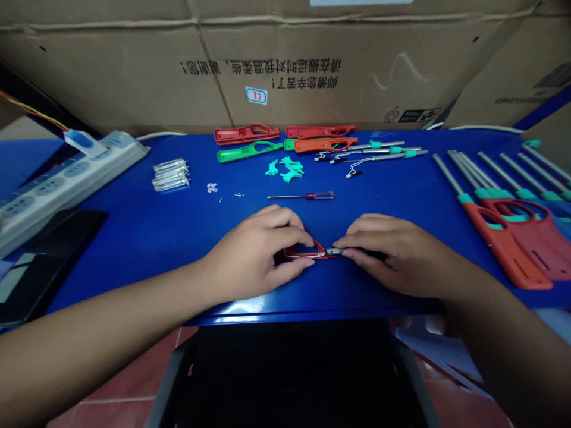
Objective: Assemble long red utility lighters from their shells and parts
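My left hand (pixel 263 249) pinches a red lighter shell half (pixel 320 251) close to the table's front edge; the palm hides much of it. A thin white wire runs along the shell's inside. From the right, my right hand (pixel 392 249) grips a metal lighter tube (pixel 333 252) between thumb and fingers, its end meeting the tip of the shell. Most of the tube is hidden behind the fingers. Just beyond both hands lies a screwdriver (pixel 320 195) with a purple and red handle. Small teal plastic pieces (pixel 292 169) are heaped behind it.
Red, orange and green shell halves (pixel 245 134) line the back by the cardboard (pixel 285 107). Metal tubes with wires (pixel 392 153) lie beside them. Finished-looking lighters (pixel 504 238) fill the right side. At left are clear fuel tanks (pixel 171 175), tiny screws (pixel 239 195), a power strip (pixel 49 184) and a black device (pixel 66 249).
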The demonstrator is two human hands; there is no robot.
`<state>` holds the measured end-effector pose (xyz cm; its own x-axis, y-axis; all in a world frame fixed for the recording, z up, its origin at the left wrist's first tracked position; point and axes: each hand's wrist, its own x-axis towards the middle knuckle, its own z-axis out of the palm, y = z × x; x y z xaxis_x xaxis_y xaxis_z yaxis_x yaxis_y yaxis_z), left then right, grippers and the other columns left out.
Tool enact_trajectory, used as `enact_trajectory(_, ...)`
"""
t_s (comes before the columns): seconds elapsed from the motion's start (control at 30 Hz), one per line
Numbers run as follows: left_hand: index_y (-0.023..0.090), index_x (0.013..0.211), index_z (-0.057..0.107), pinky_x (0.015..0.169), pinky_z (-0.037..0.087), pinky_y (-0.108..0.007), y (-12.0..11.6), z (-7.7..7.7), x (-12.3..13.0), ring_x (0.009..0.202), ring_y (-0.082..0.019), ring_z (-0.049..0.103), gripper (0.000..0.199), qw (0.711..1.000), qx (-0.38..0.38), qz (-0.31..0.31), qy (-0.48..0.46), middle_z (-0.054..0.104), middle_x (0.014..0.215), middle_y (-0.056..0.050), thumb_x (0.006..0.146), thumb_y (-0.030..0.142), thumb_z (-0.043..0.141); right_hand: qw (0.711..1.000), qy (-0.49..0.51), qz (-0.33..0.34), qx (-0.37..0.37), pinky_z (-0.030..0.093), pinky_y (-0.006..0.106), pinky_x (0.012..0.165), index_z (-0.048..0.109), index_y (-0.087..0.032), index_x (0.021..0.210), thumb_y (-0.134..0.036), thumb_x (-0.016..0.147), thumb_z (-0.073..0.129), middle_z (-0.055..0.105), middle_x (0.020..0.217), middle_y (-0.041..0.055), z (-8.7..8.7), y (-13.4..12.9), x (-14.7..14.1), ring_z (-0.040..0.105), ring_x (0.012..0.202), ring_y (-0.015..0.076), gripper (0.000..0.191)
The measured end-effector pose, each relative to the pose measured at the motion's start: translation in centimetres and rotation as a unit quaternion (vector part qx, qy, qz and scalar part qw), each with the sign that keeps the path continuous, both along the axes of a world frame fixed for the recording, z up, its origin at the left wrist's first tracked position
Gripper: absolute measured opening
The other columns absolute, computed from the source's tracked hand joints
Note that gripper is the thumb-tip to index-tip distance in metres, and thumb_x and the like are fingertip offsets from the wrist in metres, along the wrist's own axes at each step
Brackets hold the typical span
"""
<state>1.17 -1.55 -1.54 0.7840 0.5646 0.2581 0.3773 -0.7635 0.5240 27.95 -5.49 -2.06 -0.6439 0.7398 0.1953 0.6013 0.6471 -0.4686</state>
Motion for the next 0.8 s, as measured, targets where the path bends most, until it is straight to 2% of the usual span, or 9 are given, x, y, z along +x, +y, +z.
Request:
enact_trajectory(0.1,0.02,0.109,0.073,0.087,0.051,-0.035,-0.3,-0.2,0.6,0.092,-0.019,0.063,0.023,1.0,0.022,-0.013,0.006,0.071,0.101,-0.005,0.093,0.036,0.066,1.0,0.003,-0.014,0.009,0.052,0.03,0.079,0.072,-0.024,0.109,-0.022,0.097,0.053,0.072,0.099,0.0042,0.0,-0.2,-0.3,0.067,0.088,0.0165,0.023)
enact_trajectory(0.27,0.016,0.102,0.073,0.085,0.052,-0.033,-0.6,-0.6,1.3,0.086,-0.017,0.064,0.022,0.999,0.04,-0.032,-0.008,0.072,0.094,-0.006,0.1,0.026,0.054,1.0,0.018,-0.026,0.004,0.051,0.028,0.075,0.072,-0.025,0.111,-0.024,0.098,0.053,0.072,0.101,0.0031,-0.1,-0.5,-0.5,0.067,0.087,0.0153,0.024)
enact_trajectory(0.53,0.014,0.098,0.073,0.082,0.052,-0.034,-0.8,-0.9,1.3,0.086,-0.018,0.064,0.025,0.996,0.086,-0.03,-0.002,0.071,0.092,-0.008,0.101,0.025,0.05,0.999,0.01,-0.011,0.031,0.049,0.027,0.075,0.073,-0.023,0.107,-0.023,0.1,0.05,0.069,0.095,0.0027,-0.2,-0.5,-1.2,0.065,0.085,0.0144,0.024)
enact_trajectory(0.67,0.015,0.098,0.073,0.083,0.051,-0.034,-0.9,-0.6,1.2,0.086,-0.018,0.064,0.026,0.997,0.078,-0.021,0.02,0.071,0.092,-0.007,0.101,0.027,0.05,0.999,0.014,-0.023,0.026,0.049,0.027,0.074,0.073,-0.022,0.107,-0.024,0.1,0.05,0.069,0.094,0.0032,-0.1,-0.7,-1.5,0.065,0.083,0.0145,0.024)
enact_trajectory(0.73,0.017,0.106,0.072,0.087,0.049,-0.037,-0.8,-0.3,0.9,0.092,-0.02,0.064,0.023,0.997,0.069,-0.014,0.04,0.072,0.099,-0.007,0.098,0.032,0.057,0.999,0.007,-0.036,0.027,0.05,0.028,0.073,0.074,-0.021,0.106,-0.025,0.1,0.049,0.07,0.095,0.0041,-0.1,-1.0,-1.5,0.065,0.083,0.0154,0.025)
enact_trajectory(0.8,0.019,0.123,0.066,0.096,0.046,-0.042,-0.6,-0.1,0.7,0.105,-0.025,0.063,0.039,0.996,0.055,-0.003,0.064,0.07,0.113,-0.008,0.09,0.039,0.067,0.998,0.0,-0.051,0.033,0.05,0.029,0.074,0.074,-0.02,0.108,-0.025,0.1,0.05,0.07,0.095,0.005,-0.3,-1.4,-1.5,0.066,0.083,0.0163,0.026)
